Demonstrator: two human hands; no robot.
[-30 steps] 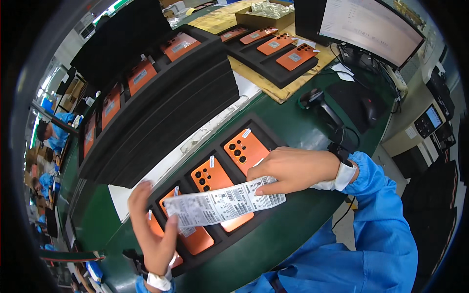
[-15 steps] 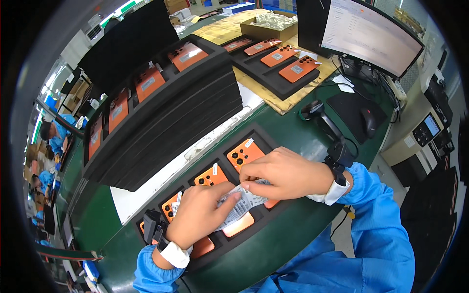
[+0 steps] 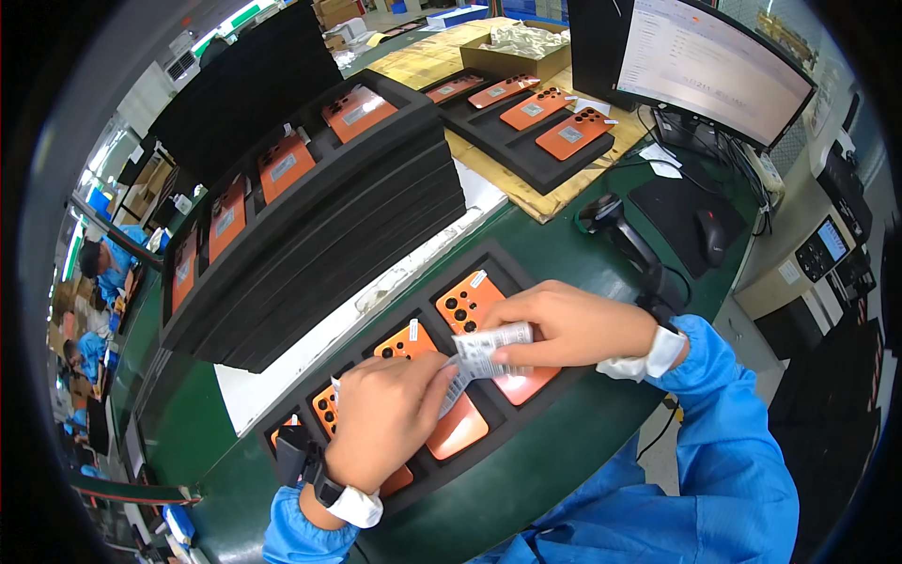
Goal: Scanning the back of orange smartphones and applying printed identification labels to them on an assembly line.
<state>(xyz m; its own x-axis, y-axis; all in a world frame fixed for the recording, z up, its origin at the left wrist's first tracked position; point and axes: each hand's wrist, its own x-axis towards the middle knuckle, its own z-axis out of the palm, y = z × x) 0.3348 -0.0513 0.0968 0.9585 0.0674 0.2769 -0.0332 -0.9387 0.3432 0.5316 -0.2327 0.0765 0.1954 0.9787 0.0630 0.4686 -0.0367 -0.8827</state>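
Both my hands hold a crinkled strip of white printed labels [image 3: 487, 350] above a black foam tray [image 3: 434, 479]. The fingers of my left hand [image 3: 387, 414] are closed on its left end, thumb along the paper. My right hand [image 3: 564, 324] pinches the other end between thumb and fingers. Orange phones lie camera side up in the tray's slots. The middle phone [image 3: 460, 430] and the right phone [image 3: 528, 387] are partly covered by the strip and my hands. Farther left, another phone [image 3: 325, 410] is mostly hidden by my left hand.
Beyond the tray rises a tall stack of black trays [image 3: 319, 244], its top one holding orange phones. Another phone tray [image 3: 545, 174] lies at the back. To the right are a barcode scanner [image 3: 625, 235], a mouse [image 3: 711, 235], a monitor [image 3: 714, 70] and a label printer [image 3: 799, 268].
My right hand has shifted slightly right, and the strip's right end is now turned up and bent. My left hand has moved a little left, uncovering more of the middle and right phones.
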